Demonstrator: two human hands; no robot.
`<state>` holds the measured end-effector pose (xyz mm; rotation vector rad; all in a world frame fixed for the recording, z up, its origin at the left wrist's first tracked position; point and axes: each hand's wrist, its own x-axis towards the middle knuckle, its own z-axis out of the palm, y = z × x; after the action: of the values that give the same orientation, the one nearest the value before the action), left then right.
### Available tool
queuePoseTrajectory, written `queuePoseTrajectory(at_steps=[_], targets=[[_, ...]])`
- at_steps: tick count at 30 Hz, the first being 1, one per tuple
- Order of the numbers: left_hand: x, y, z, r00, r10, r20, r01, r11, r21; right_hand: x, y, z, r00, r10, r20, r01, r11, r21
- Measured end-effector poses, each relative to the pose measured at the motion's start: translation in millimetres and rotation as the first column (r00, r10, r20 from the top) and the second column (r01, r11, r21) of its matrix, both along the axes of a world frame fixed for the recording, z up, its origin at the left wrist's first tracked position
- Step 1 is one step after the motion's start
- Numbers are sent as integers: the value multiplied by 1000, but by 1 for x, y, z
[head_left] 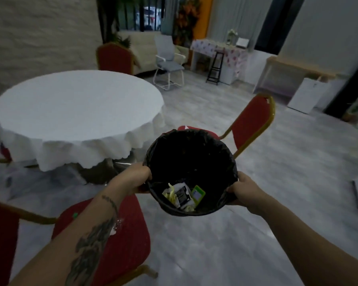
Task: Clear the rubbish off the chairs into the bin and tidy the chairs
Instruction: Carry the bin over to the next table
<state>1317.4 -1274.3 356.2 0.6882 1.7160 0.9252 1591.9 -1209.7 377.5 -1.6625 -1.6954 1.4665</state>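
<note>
The bin [194, 153] before you is lined in glossy black, and its rubbish shows a lime-green packet [198, 195], a black-and-white wrapper [182, 194] and pale yellow scraps [171, 196]. Your near chair [128, 244] is red on a gold frame, as is the far chair [250, 122]. The table [77, 106] wears plain white cloth, the floor [277, 193] is marbled grey, and dark ink patterns your left forearm [91, 244].

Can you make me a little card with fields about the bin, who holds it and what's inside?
holding: left hand and right hand grip the bin at opposite sides of the rim
lining: black bag
inside: crumpled wrappers, green packet
near chair: red seat with a small green scrap on it
table: round, white cloth
</note>
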Motion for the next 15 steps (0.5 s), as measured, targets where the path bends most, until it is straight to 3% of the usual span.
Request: queuePoseTrajectory(at_steps=[4, 12, 15], targets=[[-16, 50, -20, 995, 93, 42, -93, 996, -13, -21, 75, -26, 998, 42, 54, -42, 999, -10], [-19, 125, -69, 978, 201, -52, -205, 976, -72, -55, 206, -90, 981, 140, 137, -128, 987, -96], [-18, 157, -107, 961, 278, 2, -275, 952, -132, -66, 256, -134, 973, 190, 133, -168, 972, -164]])
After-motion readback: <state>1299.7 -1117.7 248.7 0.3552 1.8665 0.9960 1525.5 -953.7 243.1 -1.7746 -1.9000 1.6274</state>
